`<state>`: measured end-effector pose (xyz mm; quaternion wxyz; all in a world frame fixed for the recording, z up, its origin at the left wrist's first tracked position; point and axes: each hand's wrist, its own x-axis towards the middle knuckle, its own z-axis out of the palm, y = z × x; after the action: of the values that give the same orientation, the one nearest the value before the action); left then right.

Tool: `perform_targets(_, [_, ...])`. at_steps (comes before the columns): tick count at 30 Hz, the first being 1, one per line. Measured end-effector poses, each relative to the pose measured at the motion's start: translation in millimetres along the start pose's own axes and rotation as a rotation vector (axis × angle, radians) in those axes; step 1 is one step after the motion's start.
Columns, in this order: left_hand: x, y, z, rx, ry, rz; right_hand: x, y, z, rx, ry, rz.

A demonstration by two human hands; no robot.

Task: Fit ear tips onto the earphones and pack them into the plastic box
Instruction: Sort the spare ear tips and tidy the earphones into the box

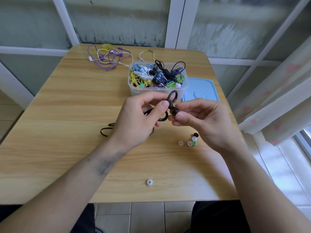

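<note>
Fitting is the step in hand, judging by the head view, the only one: just in front of the clear plastic box point(158, 81) heaped with coiled earphones of many colours, the left hand point(136, 121) pinches a black earphone with looped ear hook point(171, 100) between thumb and curled fingers, while the right hand point(203, 121) pinches a black rounded ear tip point(175, 112) at the earphone's nozzle with thumb and forefinger. Whether the tip is fully seated cannot be told. A black cable point(107, 130) trails from under the left hand onto the pale wooden table point(67, 98). Right of the box lies its light blue lid point(202, 91). Nearer the person than the box, a small cluster of loose white, green and black ear tips point(192, 140) sits just under the right hand, and a single white ear tip point(149, 182) lies well apart toward the table's near edge. Left of and behind the box, purple and white earphones point(107, 58) lie loose. Next, the tip likely needs a firm push and a check, then the other earpiece its own tip before coiling and packing.
</note>
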<state>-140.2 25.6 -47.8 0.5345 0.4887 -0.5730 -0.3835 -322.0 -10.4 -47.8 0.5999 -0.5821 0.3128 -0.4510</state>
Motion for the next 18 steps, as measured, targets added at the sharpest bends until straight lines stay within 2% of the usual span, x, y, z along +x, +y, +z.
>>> perform_targets(10, [-2.6, 0.9, 2.5, 0.021, -0.001, 0.071, 0.3, -1.3, 4.0, 0.034, 0.016, -0.025])
perform_targets(18, [-2.9, -0.5, 5.1, -0.018, -0.014, 0.04, -0.2, -1.5, 0.1, 0.009, -0.001, 0.011])
